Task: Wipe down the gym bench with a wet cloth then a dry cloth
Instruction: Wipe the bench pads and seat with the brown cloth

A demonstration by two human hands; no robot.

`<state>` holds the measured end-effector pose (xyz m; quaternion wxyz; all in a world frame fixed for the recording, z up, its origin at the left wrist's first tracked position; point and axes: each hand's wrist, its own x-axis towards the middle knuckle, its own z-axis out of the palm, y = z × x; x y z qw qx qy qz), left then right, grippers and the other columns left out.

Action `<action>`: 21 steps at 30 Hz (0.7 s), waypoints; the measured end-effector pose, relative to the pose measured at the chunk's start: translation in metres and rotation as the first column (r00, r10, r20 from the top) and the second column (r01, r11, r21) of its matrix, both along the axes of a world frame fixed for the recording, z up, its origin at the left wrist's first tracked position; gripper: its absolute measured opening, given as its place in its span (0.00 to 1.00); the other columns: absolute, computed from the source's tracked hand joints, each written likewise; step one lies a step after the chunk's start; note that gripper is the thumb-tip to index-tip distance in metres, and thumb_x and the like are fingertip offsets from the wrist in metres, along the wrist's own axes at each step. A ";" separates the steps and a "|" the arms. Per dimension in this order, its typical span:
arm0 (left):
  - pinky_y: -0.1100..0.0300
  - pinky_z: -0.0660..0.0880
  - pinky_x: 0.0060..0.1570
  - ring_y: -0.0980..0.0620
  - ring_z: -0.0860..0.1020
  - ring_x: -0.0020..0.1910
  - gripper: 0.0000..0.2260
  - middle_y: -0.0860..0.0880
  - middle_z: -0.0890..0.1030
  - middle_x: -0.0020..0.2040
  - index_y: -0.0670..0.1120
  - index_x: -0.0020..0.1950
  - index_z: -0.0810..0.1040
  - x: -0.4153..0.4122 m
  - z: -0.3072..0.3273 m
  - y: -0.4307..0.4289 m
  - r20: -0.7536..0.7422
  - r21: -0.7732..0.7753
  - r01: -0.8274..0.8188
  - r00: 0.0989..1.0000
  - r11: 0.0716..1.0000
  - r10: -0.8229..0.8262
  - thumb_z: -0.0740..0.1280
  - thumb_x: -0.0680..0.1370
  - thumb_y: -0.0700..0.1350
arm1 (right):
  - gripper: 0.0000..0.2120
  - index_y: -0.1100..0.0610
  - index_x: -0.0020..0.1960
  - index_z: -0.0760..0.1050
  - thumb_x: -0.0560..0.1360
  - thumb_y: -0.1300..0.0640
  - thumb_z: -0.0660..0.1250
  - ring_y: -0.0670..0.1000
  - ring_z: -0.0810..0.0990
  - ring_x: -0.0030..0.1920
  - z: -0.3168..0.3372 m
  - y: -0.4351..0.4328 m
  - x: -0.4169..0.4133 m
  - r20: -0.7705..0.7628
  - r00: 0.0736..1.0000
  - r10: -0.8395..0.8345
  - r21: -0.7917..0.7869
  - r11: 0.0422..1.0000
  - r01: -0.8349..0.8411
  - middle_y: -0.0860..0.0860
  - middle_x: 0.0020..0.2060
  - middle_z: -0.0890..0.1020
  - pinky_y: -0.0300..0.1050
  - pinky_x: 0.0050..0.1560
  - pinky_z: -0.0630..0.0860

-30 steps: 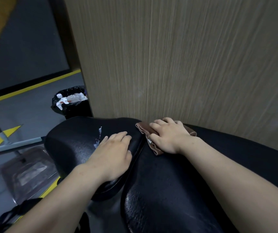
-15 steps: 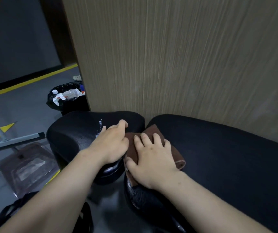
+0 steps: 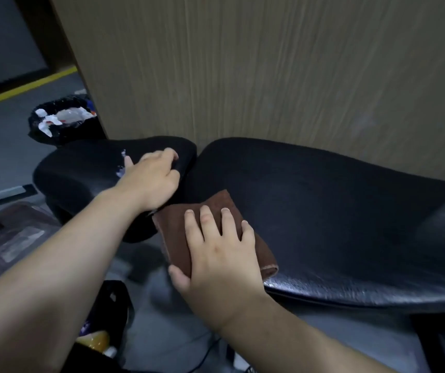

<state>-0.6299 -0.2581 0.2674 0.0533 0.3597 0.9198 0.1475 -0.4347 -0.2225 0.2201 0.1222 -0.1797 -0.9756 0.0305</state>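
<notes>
My right hand (image 3: 224, 254) presses flat on the brown cloth (image 3: 178, 232) at the long pad's (image 3: 337, 205) near end; its length runs rightward. My left hand (image 3: 151, 179), fingers curled, braces the seat pad (image 3: 81, 168).

I'm seeing a tan wood-grain wall panel (image 3: 269, 71) standing behind, a black-lined trash bin holding white litter (image 3: 61, 121) sitting on the grey floor (image 3: 3, 135), which a yellow painted stripe (image 3: 22, 90) is crossing.
</notes>
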 end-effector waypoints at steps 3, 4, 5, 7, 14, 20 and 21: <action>0.34 0.52 0.72 0.43 0.65 0.71 0.18 0.46 0.70 0.72 0.48 0.70 0.67 0.018 0.003 0.010 -0.018 0.017 0.022 1.000 1.000 -0.022 0.55 0.79 0.45 | 0.42 0.56 0.70 0.74 0.64 0.34 0.73 0.65 0.77 0.63 -0.006 0.006 0.028 -0.001 1.000 -0.031 0.051 0.998 0.031 0.57 0.65 0.79 0.67 0.58 0.74; 0.34 0.53 0.72 0.43 0.65 0.71 0.19 0.45 0.70 0.72 0.48 0.70 0.67 0.026 0.004 0.014 -0.025 0.019 0.040 0.999 0.999 -0.039 0.56 0.79 0.45 | 0.41 0.56 0.71 0.73 0.64 0.34 0.72 0.64 0.77 0.63 -0.008 0.008 0.037 0.001 0.999 -0.048 0.073 0.996 0.048 0.57 0.65 0.78 0.67 0.59 0.74; 0.35 0.54 0.72 0.43 0.66 0.71 0.19 0.45 0.70 0.72 0.48 0.71 0.66 0.035 0.005 0.017 -0.032 0.018 0.059 0.998 0.998 -0.058 0.56 0.79 0.45 | 0.41 0.56 0.71 0.72 0.65 0.34 0.72 0.64 0.77 0.64 -0.009 0.011 0.046 0.008 0.998 -0.064 0.094 0.994 0.063 0.57 0.66 0.78 0.67 0.59 0.74; 0.36 0.56 0.72 0.43 0.66 0.71 0.20 0.46 0.69 0.73 0.48 0.72 0.66 0.054 0.003 0.023 -0.042 0.013 0.099 0.994 0.995 -0.098 0.56 0.80 0.46 | 0.41 0.56 0.71 0.71 0.66 0.34 0.71 0.64 0.76 0.64 -0.012 0.019 0.063 0.009 0.997 -0.081 0.123 0.989 0.080 0.57 0.66 0.77 0.66 0.59 0.74; 0.40 0.60 0.71 0.45 0.65 0.72 0.20 0.47 0.67 0.74 0.48 0.72 0.66 0.123 -0.004 0.041 -0.058 0.015 0.238 0.970 0.971 -0.237 0.57 0.80 0.46 | 0.38 0.57 0.72 0.69 0.70 0.35 0.67 0.65 0.75 0.64 -0.013 0.056 0.115 -0.005 0.996 -0.091 0.224 0.970 0.090 0.58 0.67 0.76 0.64 0.59 0.74; 0.41 0.61 0.71 0.46 0.65 0.71 0.20 0.49 0.67 0.74 0.47 0.72 0.66 0.164 0.001 0.059 -0.033 0.061 0.290 0.957 0.955 -0.288 0.56 0.80 0.45 | 0.39 0.58 0.72 0.69 0.71 0.33 0.63 0.64 0.75 0.64 -0.015 0.099 0.166 -0.014 0.994 -0.106 0.300 0.948 0.105 0.59 0.67 0.76 0.63 0.59 0.73; 0.42 0.61 0.71 0.47 0.64 0.72 0.20 0.49 0.67 0.74 0.47 0.72 0.66 0.170 0.002 0.062 -0.034 0.062 0.302 0.953 0.951 -0.300 0.56 0.80 0.45 | 0.39 0.58 0.72 0.69 0.72 0.32 0.61 0.65 0.75 0.64 -0.016 0.107 0.174 -0.013 0.994 -0.110 0.306 0.946 0.109 0.59 0.67 0.76 0.63 0.60 0.73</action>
